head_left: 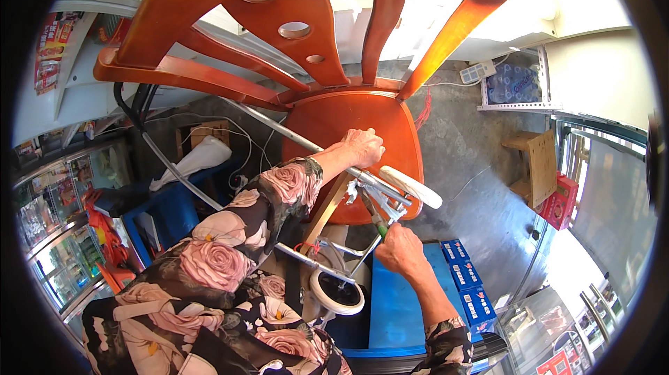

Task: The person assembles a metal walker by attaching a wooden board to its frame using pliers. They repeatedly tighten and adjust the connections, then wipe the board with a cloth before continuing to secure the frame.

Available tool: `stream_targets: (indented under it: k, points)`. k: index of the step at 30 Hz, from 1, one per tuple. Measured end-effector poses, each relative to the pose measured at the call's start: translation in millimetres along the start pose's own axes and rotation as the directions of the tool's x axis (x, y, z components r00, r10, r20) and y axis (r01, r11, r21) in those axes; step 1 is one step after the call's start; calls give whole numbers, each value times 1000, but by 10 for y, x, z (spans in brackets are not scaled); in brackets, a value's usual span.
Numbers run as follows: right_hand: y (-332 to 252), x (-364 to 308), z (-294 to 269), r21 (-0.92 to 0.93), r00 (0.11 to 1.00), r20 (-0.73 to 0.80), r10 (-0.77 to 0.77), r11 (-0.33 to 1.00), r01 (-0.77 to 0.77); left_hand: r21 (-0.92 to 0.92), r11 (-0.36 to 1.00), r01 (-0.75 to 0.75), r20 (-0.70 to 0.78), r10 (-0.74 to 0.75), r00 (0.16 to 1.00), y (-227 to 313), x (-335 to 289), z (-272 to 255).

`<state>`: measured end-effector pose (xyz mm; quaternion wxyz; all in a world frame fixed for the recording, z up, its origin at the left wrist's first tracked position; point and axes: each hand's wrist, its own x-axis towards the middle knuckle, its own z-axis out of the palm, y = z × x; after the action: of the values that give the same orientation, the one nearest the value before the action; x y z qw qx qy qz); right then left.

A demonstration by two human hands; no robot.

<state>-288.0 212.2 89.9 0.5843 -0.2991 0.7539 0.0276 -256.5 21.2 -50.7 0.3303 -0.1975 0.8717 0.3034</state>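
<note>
My left hand [364,147] is closed in a fist over the orange wooden chair [313,124]; whatever lies inside its fingers is hidden. Its wrist crosses a metal tube [296,136] of a wheeled frame. My right hand [402,251] grips a slim tool [378,226] with a dark shaft and a bit of green at the handle; its exact kind is unclear. The tool's far end meets white, torn-looking material [382,201] at the tube's end. Beside that is a white wheel [411,187], seen nearly edge-on. Another white wheel [337,291] sits lower on the frame.
Blue boxes [465,274] line the right side of a blue surface [397,298]. A wooden stool [533,166] and a red box [559,202] stand at right. Bottled packs [514,84] sit on a far shelf. A glass-fronted case [70,242] is at left.
</note>
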Motion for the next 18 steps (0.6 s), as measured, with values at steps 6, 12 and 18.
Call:
stream_targets:
  k: [6,12,18]
  points:
    - [77,120,-123,40,992,124,29,999,-35,-78,996,-47,-61,42,997,-49,17,7]
    - [119,78,26,266,999,15,43,963,-46,-86,994,-61,-103,52,993,-76,-5,-25]
    - [160,83,97,470,970,244,17,873,-134,-37,999,-37,-125,32,992,-63,38,-8]
